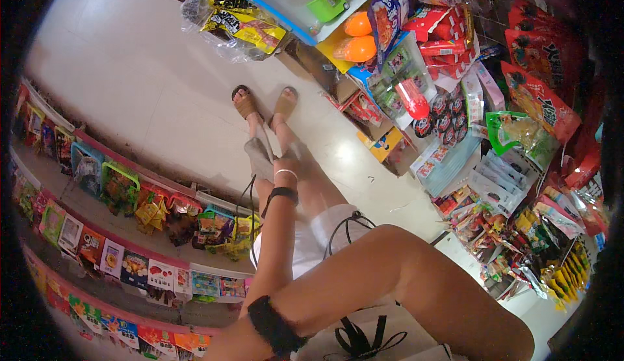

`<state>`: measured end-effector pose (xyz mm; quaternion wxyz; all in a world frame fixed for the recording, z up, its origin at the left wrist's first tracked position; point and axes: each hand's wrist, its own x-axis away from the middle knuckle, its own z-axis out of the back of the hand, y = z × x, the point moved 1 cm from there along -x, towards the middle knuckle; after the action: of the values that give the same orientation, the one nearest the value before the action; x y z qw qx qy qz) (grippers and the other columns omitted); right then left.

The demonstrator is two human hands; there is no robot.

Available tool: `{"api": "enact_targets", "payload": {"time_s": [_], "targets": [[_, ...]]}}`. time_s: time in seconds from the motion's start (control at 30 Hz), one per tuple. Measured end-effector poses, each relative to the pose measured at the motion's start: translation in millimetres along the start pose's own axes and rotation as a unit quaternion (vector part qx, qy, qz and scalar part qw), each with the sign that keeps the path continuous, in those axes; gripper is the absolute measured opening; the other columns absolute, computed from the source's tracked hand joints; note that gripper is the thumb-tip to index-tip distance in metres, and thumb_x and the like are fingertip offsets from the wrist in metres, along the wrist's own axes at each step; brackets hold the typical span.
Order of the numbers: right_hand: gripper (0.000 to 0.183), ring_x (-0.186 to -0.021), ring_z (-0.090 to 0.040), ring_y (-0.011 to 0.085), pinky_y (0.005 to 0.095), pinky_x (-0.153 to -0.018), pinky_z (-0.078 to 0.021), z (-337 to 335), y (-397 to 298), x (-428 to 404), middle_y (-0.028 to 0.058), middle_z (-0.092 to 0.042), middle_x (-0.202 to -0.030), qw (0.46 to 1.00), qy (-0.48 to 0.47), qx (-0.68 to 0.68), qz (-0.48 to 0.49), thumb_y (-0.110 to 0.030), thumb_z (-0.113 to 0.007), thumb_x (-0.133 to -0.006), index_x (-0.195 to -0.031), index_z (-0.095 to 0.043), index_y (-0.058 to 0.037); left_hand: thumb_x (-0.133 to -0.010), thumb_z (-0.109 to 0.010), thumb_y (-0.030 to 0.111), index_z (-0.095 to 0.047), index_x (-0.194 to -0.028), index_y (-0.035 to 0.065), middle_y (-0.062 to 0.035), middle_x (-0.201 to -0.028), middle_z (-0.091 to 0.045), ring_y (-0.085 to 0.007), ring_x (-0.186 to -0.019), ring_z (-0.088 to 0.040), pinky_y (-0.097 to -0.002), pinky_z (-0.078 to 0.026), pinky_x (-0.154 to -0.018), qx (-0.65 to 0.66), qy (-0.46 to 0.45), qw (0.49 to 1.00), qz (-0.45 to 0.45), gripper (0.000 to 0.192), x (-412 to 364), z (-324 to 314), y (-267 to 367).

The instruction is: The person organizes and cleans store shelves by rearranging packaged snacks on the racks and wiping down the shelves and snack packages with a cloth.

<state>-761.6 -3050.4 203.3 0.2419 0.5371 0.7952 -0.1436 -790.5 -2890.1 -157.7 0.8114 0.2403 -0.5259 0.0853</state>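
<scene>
My left arm reaches down the middle, with a black strap and a pale bracelet at the wrist. My left hand (287, 153) is blurred in front of my lower legs, with something grey (262, 152) at it; whether this is held or worn is unclear. My right forearm crosses over the left one, a black wrist band (277, 326) on it, and runs past the bottom edge, so the right hand's fingers are out of view. Sandals (243, 103) are on my feet on the pale tiled floor (141, 73).
Left, tiered shelves (161, 175) hold packaged snacks, some in a green basket (119, 185). Right, a crowded display carries orange egg-shaped containers (360, 49), a red-capped container (412, 98), red snack bags (541, 100) and a green toy cart (329, 1). Yellow packets in clear plastic (239, 24) stand near its corner.
</scene>
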Motion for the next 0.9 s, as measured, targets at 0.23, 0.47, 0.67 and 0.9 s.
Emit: {"api": "enact_targets", "payload": {"time_s": [0.23,0.47,0.67,0.9], "targets": [[0.016,-0.071,-0.054,0.0193,0.0324,-0.063,-0.0425,3,55,10,0.0036,-0.056,-0.077,0.953,0.072,-0.291,0.042,-0.024,-0.049,-0.074,-0.071,-0.055,-0.0099,-0.082,-0.043,0.021,-0.062,-0.093,0.0102,-0.0045,-0.099,-0.060,-0.0176,-0.087,-0.059,-0.0310,-0.046,-0.068,0.005,-0.018,1.000,-0.008,0.025,-1,-21,-6],[0.038,-0.053,-0.041,0.0188,0.0385,-0.062,-0.0362,-47,-30,-19,0.0054,-0.042,-0.059,0.992,-0.055,-0.067,-0.094,-0.039,-0.044,-0.082,-0.058,-0.044,-0.0091,-0.082,-0.040,0.019,-0.051,-0.108,0.0028,-0.0093,-0.104,-0.057,-0.0193,-0.092,-0.056,-0.0338,-0.042,-0.077,-0.065,0.063,0.995,-0.052,0.033,-8,-26,5],[0.041,-0.051,-0.033,0.0171,0.0400,-0.060,-0.0304,-39,-9,-30,0.0041,-0.038,-0.058,0.985,-0.099,0.142,-0.012,-0.040,-0.042,-0.086,-0.063,-0.047,-0.0057,-0.087,-0.029,0.029,-0.038,-0.123,0.0100,-0.0081,-0.125,-0.041,-0.0209,-0.115,-0.038,-0.0441,-0.018,-0.099,0.015,0.003,0.999,-0.050,0.042,-35,-89,7],[0.030,-0.061,-0.052,0.0168,0.0328,-0.057,-0.0412,-45,-10,-3,0.0051,-0.050,-0.063,0.950,0.052,0.223,0.214,-0.030,-0.049,-0.084,-0.063,-0.049,-0.0089,-0.085,-0.038,0.032,-0.057,-0.092,-0.0011,-0.0157,-0.096,-0.059,-0.0303,-0.090,-0.055,-0.0375,-0.040,-0.073,0.001,0.016,0.995,-0.100,0.039,-40,-76,34]]}}
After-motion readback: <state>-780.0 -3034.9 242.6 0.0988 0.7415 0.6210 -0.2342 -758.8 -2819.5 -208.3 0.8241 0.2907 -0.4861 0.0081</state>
